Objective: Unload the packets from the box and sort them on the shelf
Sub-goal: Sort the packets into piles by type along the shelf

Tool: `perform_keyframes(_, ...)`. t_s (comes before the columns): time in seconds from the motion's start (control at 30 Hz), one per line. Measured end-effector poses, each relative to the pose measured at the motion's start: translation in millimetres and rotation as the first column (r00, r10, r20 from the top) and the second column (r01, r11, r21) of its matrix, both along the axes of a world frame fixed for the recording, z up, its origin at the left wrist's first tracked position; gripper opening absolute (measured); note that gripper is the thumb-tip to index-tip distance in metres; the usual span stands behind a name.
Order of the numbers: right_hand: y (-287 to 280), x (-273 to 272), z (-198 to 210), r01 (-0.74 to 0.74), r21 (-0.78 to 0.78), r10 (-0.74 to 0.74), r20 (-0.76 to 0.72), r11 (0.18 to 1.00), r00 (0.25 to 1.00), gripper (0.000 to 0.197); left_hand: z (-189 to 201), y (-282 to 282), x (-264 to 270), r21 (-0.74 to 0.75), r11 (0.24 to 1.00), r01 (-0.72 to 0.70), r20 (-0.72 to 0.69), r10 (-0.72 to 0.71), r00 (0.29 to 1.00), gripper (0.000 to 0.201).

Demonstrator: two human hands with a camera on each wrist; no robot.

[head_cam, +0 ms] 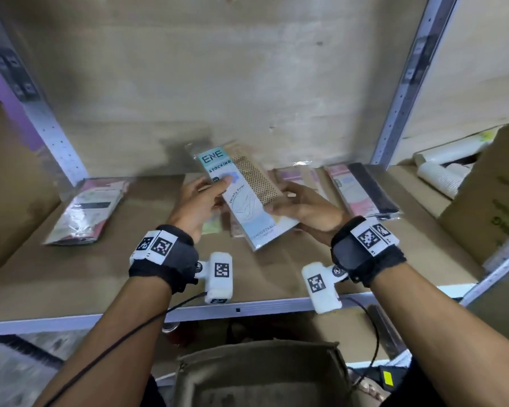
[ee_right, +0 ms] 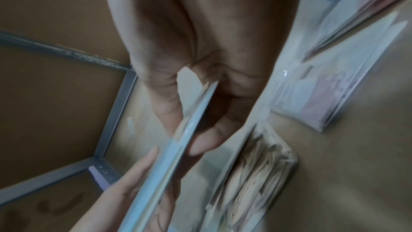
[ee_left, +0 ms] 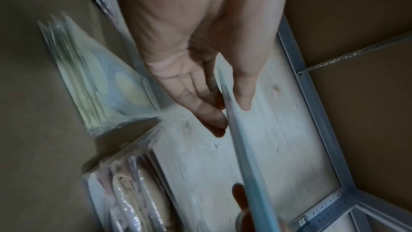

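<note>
A light blue stocking packet [head_cam: 243, 198] with a dotted beige stocking inside is held tilted above the middle of the shelf [head_cam: 71, 274]. My left hand [head_cam: 215, 189] pinches its left edge, thumb on the printed front. My right hand [head_cam: 291, 201] grips its right edge. In the left wrist view the packet [ee_left: 243, 156] shows edge-on between thumb and fingers of the left hand [ee_left: 230, 115]. The right wrist view shows the packet [ee_right: 176, 149] the same way in my right hand [ee_right: 185, 133]. The open cardboard box [head_cam: 262, 374] sits below the shelf edge; its inside is blurred.
Packets lie in groups on the shelf: a dark and pink pile [head_cam: 86, 210] at left, pink ones [head_cam: 362, 189] at right, beige ones [ee_right: 256, 174] under my hands, pale green ones [ee_left: 100, 85]. A large carton [head_cam: 494, 195] and white rolls [head_cam: 441, 171] stand at right. Metal uprights [head_cam: 406, 83] frame the bay.
</note>
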State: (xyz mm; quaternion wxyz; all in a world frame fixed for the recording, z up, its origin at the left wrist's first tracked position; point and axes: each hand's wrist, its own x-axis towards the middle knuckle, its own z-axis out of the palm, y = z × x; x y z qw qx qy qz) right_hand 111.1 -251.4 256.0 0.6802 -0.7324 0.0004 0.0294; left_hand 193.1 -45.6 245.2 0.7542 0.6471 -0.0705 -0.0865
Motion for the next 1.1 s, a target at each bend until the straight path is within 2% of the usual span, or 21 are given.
perform_keyframes(0.07,-11.5,-1.5,-1.9,0.012,0.016,-0.012,-0.014,1.0,1.0,0.026,-0.8,-0.4,6.1,-0.078,0.997,-0.012,-0.03,0.009,1.0,0.018)
perform_keyframes(0.13,-24.6,-2.8,-3.7,-0.006,0.017,0.007,-0.017,1.0,1.0,0.025,-0.6,3.1,13.5,-0.149,0.988,-0.05,-0.044,0.044,0.998,0.031)
perform_keyframes(0.23,-39.2,-5.9,-7.4,-0.068,-0.008,0.068,-0.063,0.998,0.996,0.026,-3.2,9.1,19.5,-0.185,0.977,-0.103,-0.077,0.09,0.993,0.026)
perform_keyframes(0.3,-45.3,-8.8,-9.1,-0.084,-0.018,0.082,-0.095,0.996,0.992,0.028,-6.1,11.5,20.5,-0.142,0.983,-0.12,-0.087,0.108,0.99,0.023)
perform_keyframes(0.43,-54.5,-12.2,-9.7,-0.088,-0.138,0.074,-0.104,0.987,0.992,0.03,-11.5,13.1,18.7,0.01,0.983,-0.184,-0.041,0.184,0.982,0.022)
perform_keyframes(0.63,-58.4,-17.0,-10.3,-0.122,-0.155,0.105,-0.115,0.98,0.988,0.031,-18.4,15.2,13.8,0.187,0.959,-0.215,0.059,0.207,0.977,0.028)
perform_keyframes(0.8,-56.4,-16.3,-8.8,-0.234,-0.181,0.215,-0.117,0.955,0.969,0.024,-17.3,22.2,12.2,0.268,0.93,-0.252,0.063,0.244,0.968,0.037)
perform_keyframes(0.93,-52.2,-18.3,-2.2,-0.327,-0.206,0.309,-0.115,0.922,0.944,0.028,-12.4,30.1,10.0,0.224,0.96,-0.169,-0.065,0.188,0.98,0.037)
perform_keyframes(1.1,-45.6,-16.7,-2.7,-0.332,-0.127,0.314,-0.147,0.934,0.938,0.052,-10.2,41.9,8.1,0.088,0.994,-0.071,-0.241,0.09,0.966,0.037)
